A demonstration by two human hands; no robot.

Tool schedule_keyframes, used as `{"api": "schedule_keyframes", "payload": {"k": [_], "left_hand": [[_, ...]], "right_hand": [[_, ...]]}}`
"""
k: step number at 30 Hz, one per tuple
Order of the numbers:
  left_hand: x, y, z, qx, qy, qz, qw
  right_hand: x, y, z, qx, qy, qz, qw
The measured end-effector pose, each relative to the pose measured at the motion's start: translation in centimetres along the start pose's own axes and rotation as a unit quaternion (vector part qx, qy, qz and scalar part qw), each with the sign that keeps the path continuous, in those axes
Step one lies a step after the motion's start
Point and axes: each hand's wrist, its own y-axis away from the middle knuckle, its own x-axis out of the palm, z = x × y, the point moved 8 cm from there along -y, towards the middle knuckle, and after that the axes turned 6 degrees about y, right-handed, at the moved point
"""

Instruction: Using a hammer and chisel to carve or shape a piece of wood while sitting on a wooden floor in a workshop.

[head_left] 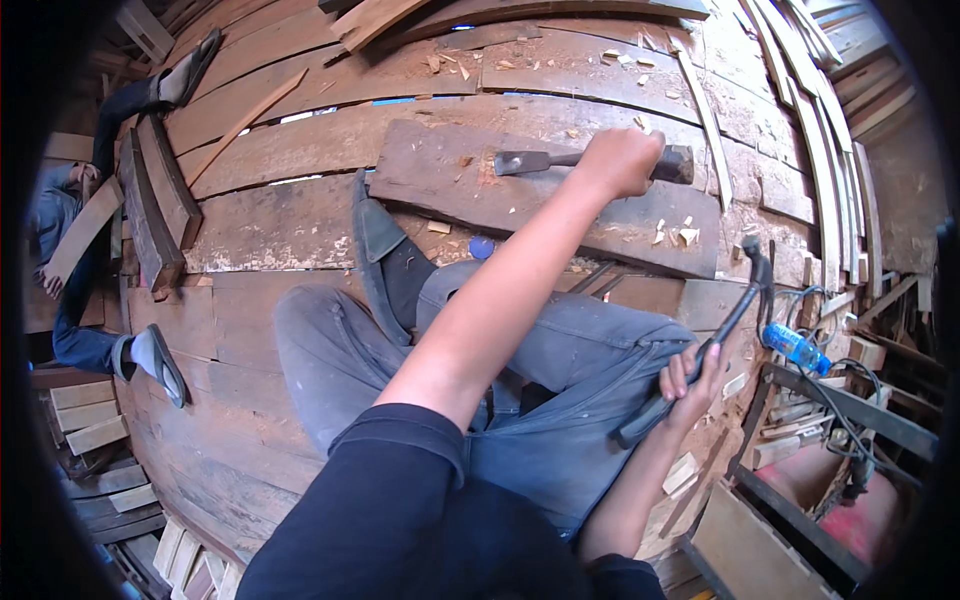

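Observation:
My left hand [622, 160] is closed around the handle of a chisel [524, 162], with the arm reaching across my body. The chisel lies nearly flat over a thick dark wooden plank [440, 188]; its metal blade points left and its dark butt end sticks out past my fist. At my right side, my right hand [694, 384] grips a hammer [742, 300] by its handle. The hammer's metal head is raised, pointing up and away from me. Pale wood chips [688, 236] are scattered on the plank's right end.
My bent legs [560, 340] and a sandalled foot are beside the plank. A blue round cap [481, 247] lies by its near edge. A blue-labelled bottle [796, 348], cables and a metal frame [850, 405] stand at right. Another person [60, 215] sits at far left near wooden pieces [150, 205].

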Motion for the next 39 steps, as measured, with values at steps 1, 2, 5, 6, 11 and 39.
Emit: {"api": "schedule_keyframes", "payload": {"k": [1, 2, 5, 6, 11, 39], "left_hand": [[0.0, -0.5, 0.2, -0.012, -0.002, 0.004, 1.0], [-0.1, -1.0, 0.6, -0.031, -0.008, 0.014, 0.999], [-1.4, -2.7, 2.1, -0.072, 0.0, 0.0, 0.997], [-1.7, -3.1, 2.6, -0.076, 0.006, 0.006, 0.997], [-6.0, 0.1, 7.7, -0.153, 0.089, -0.068, 0.982], [-21.4, 16.0, 15.4, 0.104, 0.625, -0.354, 0.688]], "right_hand": [[-0.6, -0.3, 0.0, -0.003, -0.019, -0.016, 1.0], [-0.6, -0.5, 0.5, -0.037, -0.039, -0.001, 0.999], [-0.7, -0.8, 0.4, -0.009, -0.053, 0.004, 0.999], [-0.4, -0.9, 0.4, -0.005, -0.05, 0.017, 0.999], [0.3, -0.7, 0.3, -0.014, -0.037, 0.031, 0.999], [0.8, -1.5, -0.2, 0.017, -0.024, 0.068, 0.997]]}}
